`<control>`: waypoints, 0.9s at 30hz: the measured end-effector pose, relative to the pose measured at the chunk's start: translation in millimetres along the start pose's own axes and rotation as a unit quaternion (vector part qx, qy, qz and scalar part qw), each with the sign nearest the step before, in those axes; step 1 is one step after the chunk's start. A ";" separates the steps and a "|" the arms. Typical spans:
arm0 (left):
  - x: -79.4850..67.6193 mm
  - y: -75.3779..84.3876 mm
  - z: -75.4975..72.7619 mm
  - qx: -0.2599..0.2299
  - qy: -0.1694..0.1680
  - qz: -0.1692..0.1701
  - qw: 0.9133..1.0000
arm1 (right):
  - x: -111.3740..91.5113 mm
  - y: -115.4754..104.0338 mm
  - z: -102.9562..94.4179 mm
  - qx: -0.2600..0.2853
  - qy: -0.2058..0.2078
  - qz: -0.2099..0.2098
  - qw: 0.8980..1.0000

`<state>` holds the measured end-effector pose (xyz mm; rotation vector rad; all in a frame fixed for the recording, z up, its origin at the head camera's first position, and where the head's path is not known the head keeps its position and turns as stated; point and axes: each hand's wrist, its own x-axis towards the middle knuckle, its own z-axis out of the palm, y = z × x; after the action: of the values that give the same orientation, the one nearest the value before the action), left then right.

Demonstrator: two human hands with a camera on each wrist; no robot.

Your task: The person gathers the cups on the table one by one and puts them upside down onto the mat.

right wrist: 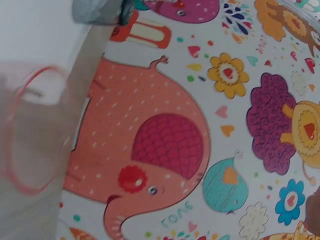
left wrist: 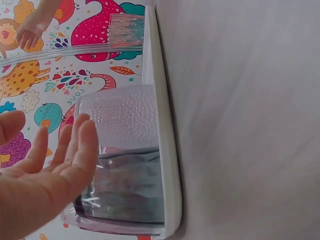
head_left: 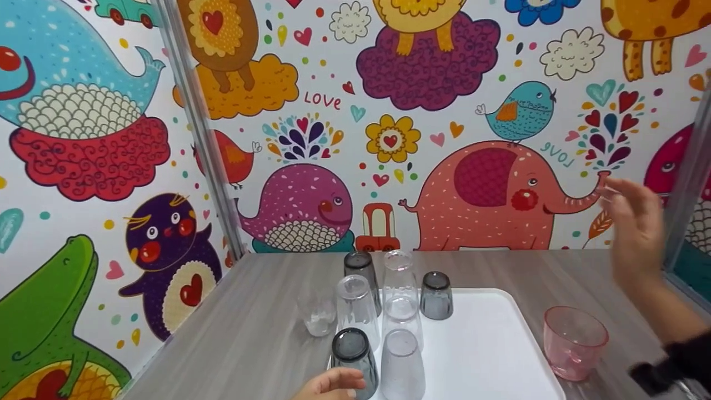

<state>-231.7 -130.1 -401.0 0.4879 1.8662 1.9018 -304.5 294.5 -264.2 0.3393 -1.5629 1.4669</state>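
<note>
My left hand (head_left: 330, 383) is at the tray's front left, fingers loosely bent beside an upside-down grey glass (head_left: 351, 361) and holding nothing. In the left wrist view the palm and spread fingers (left wrist: 86, 145) show in front of that glass (left wrist: 130, 187) and a clear textured glass (left wrist: 120, 115). Raised at the right, my right hand (head_left: 639, 239) is blurred and empty, its fingers slightly bent. Below it a pink transparent cup (head_left: 575, 344) stands mouth up on the table, just right of the white tray (head_left: 489, 344).
More upturned glasses stand on the tray's left half: clear ones (head_left: 355, 311), a tall dark one (head_left: 360, 264) at the back and a short grey one (head_left: 436, 297). A small clear glass (head_left: 319, 316) is on the table left of the tray. Patterned panels (head_left: 311, 50) enclose the back and sides.
</note>
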 end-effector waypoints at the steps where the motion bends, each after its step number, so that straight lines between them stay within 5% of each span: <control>1: 0.2 -1.7 -0.6 0.000 -0.006 0.007 1.000 | -4.4 5.6 -11.4 -0.014 -0.002 -0.010 1.000; 3: 0.3 -4.8 -0.9 0.004 -0.019 0.023 1.000 | -16.2 16.4 -32.1 -0.103 -0.034 -0.004 0.994; 5: 0.4 -7.6 -1.1 0.003 -0.032 0.033 0.999 | -30.5 27.8 -48.8 -0.150 -0.108 0.038 0.982; 11: 4.3 -17.1 -4.2 -0.005 -0.058 0.052 0.997 | -62.8 56.1 -78.9 -0.203 -0.341 0.172 0.902; 18: 14.7 -37.6 -18.0 -0.015 -0.127 0.079 0.989 | -79.0 79.1 -87.9 -0.229 -0.454 0.248 0.825; 23: 23.9 -56.3 -29.7 -0.029 -0.177 0.079 0.981 | -87.6 89.6 -83.8 -0.242 -0.475 0.269 0.802; 27: 27.3 -65.0 -33.6 -0.025 -0.195 0.091 0.976 | -93.3 93.5 -82.0 -0.246 -0.468 0.281 0.801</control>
<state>-268.9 -143.9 -468.2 0.9675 1.5574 1.7992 -288.9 355.1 -406.6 0.3160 -2.9836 1.2680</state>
